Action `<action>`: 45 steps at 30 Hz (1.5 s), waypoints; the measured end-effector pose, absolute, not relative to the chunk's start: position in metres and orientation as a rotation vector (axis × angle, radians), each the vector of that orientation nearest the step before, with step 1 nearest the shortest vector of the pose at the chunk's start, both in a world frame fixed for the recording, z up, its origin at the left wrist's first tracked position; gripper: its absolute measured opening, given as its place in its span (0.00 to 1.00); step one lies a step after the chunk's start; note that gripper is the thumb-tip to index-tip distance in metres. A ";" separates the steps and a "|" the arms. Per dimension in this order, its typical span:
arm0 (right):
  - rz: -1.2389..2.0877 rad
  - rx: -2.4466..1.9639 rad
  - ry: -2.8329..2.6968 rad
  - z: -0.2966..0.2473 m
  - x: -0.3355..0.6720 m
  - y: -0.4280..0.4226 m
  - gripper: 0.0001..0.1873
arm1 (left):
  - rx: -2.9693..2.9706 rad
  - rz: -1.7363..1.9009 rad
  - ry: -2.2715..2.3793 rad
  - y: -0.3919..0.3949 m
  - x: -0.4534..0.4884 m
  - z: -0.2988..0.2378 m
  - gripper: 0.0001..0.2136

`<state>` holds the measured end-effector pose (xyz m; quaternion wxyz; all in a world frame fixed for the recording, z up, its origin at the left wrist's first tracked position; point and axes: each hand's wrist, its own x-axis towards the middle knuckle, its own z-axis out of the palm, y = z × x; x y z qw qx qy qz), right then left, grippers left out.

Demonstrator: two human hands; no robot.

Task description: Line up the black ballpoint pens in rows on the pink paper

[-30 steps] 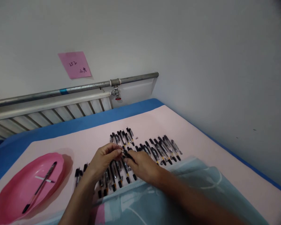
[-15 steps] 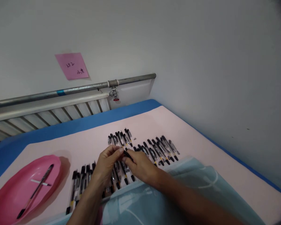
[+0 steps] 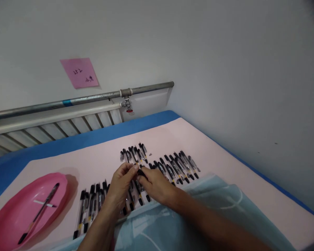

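Note:
My left hand (image 3: 121,188) and my right hand (image 3: 157,186) meet over a pink sheet (image 3: 172,139), fingertips pinched together on one black pen (image 3: 140,173). Beneath and around them lie several black-and-clear pens in rows (image 3: 172,167), more at the left (image 3: 90,205) and a small group behind (image 3: 133,154). Both hands are closed on the pen; its full length is hidden by my fingers.
A pink oval tray (image 3: 13,216) at the left holds one black pen (image 3: 39,212) and a white refill. A pale blue cloth (image 3: 199,209) covers the near edge. A blue table border, a radiator (image 3: 54,129) and a pipe run behind; a pink note (image 3: 80,72) hangs on the wall.
My hands have stayed pinched on the pen, shifting slightly. The view has moved a little, showing more pens at the left.

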<state>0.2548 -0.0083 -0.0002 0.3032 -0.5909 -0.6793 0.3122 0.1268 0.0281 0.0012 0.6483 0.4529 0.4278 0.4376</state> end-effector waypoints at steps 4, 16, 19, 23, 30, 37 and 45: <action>0.868 -1.550 -1.790 -0.002 0.256 -0.007 0.12 | 0.968 0.965 0.948 0.029 0.126 0.004 0.10; 0.872 -1.546 -1.794 -0.003 0.257 -0.006 0.13 | 1.051 0.955 0.951 0.030 0.125 0.002 0.08; 0.886 -1.527 -1.774 0.000 0.257 -0.007 0.14 | 1.000 0.937 0.931 0.031 0.125 0.003 0.13; 0.886 -1.552 -1.801 0.002 0.257 -0.009 0.13 | 1.070 0.967 0.980 0.030 0.125 0.003 0.11; 0.948 -1.550 -1.798 -0.001 0.256 -0.006 0.13 | 1.049 0.909 0.967 0.032 0.121 0.006 0.12; 0.851 -1.566 -1.838 -0.003 0.258 -0.007 0.11 | 1.145 0.917 1.027 0.030 0.123 0.006 0.10; 1.327 -1.484 -1.616 0.007 0.256 -0.008 0.09 | 1.160 0.856 0.953 0.034 0.114 0.005 0.08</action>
